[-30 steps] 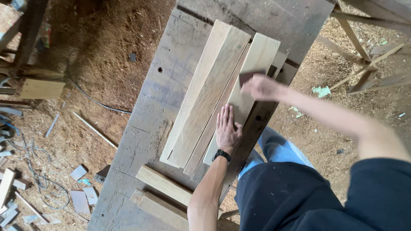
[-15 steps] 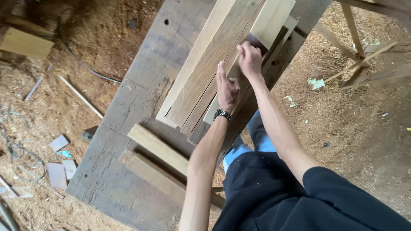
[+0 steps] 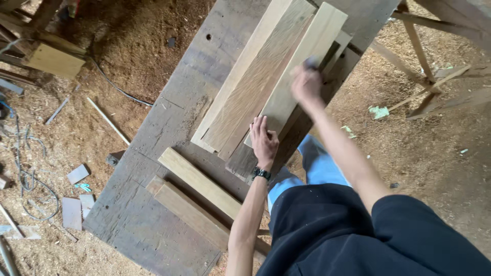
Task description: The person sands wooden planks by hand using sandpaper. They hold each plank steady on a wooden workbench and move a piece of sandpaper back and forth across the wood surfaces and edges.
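Sawdust blankets the workshop floor (image 3: 434,168) around a worn grey workbench (image 3: 153,204), and I'm looking straight down at it. My right hand (image 3: 306,84) is clenched around a small dark block (image 3: 310,63) (only its top edge peeks out, so I can't tell what it is), pressed onto the pale plank (image 3: 302,71) on the right of the stack. My left hand (image 3: 264,140) lies flat, fingers spread, holding down that plank's near end; a dark wristband (image 3: 261,174) sits just below it. Beside it lie a browner board (image 3: 255,82) and another pale board (image 3: 240,71), touching. Nearer me, two shorter planks (image 3: 197,197) rest crosswise. Offcuts (image 3: 71,212) litter the floor, left.
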